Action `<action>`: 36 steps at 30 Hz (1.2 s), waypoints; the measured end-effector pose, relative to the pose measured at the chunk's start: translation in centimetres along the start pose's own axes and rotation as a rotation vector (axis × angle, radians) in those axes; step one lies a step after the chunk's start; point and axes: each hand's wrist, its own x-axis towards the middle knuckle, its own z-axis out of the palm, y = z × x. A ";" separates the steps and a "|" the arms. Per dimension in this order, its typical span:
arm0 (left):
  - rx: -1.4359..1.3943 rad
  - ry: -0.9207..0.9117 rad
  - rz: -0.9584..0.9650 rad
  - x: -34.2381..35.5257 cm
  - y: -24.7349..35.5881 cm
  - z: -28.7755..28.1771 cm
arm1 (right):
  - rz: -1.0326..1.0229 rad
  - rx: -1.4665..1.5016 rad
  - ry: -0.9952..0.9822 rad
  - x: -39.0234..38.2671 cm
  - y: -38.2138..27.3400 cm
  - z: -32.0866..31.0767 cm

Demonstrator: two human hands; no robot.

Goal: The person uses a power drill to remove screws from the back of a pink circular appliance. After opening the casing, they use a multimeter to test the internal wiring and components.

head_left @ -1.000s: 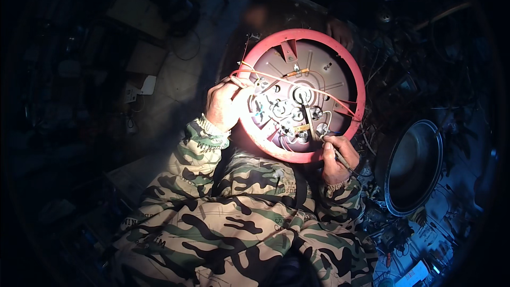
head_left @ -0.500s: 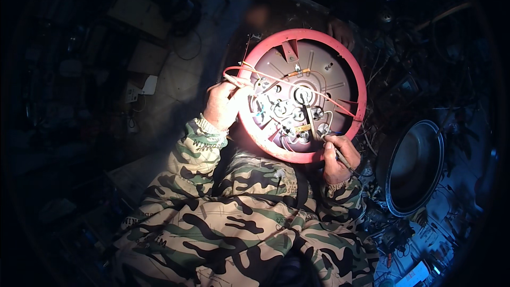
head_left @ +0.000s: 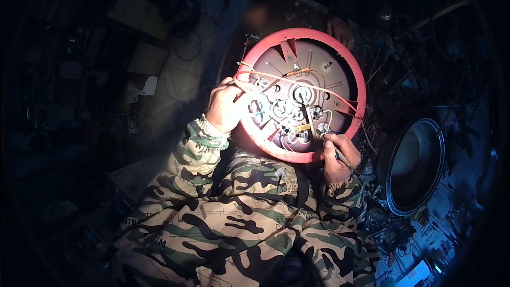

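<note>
A round appliance base [head_left: 340,82] with a pinkish-red rim lies underside up in front of me, its metal plate, terminals and wiring exposed. At its left rim my left hand [head_left: 226,107] is closed, the fingertips reaching over the edge into strong glare. What they pinch is washed out. A red wire [head_left: 297,83] runs from beside those fingers across the base to the right rim. At the lower right rim my right hand [head_left: 340,158] grips a thin pen-like probe [head_left: 342,158] with a dark cord, its tip close to the terminals.
A dark round pan [head_left: 417,167] with a shiny rim stands on its side at the right, among tangled wires and parts. Past the far rim, another person's hand [head_left: 341,31] shows dimly. Boxes [head_left: 139,13] and a white plug-like piece [head_left: 132,93] lie on the left floor.
My left hand has turned and its fingers have moved inward over the rim. The red wire's loops beside it have gone from view. My right hand and the probe stay in place.
</note>
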 end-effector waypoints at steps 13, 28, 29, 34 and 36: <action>0.071 -0.001 0.022 -0.2 -1.1 -0.5 | -0.546 -0.143 -0.005 2.0 -4.9 5.3; 0.094 0.003 0.076 0.2 0.0 -0.3 | -0.380 -0.107 0.021 1.4 -3.0 9.0; 0.094 0.005 0.090 0.3 0.0 -0.3 | -0.384 -0.109 0.020 1.5 -3.0 9.0; 0.115 0.015 0.072 0.2 0.3 -0.4 | -0.365 -0.127 0.031 1.5 -3.1 9.0; 0.104 0.017 0.054 0.1 -0.1 -0.2 | -0.354 -0.156 0.006 1.4 -3.0 8.9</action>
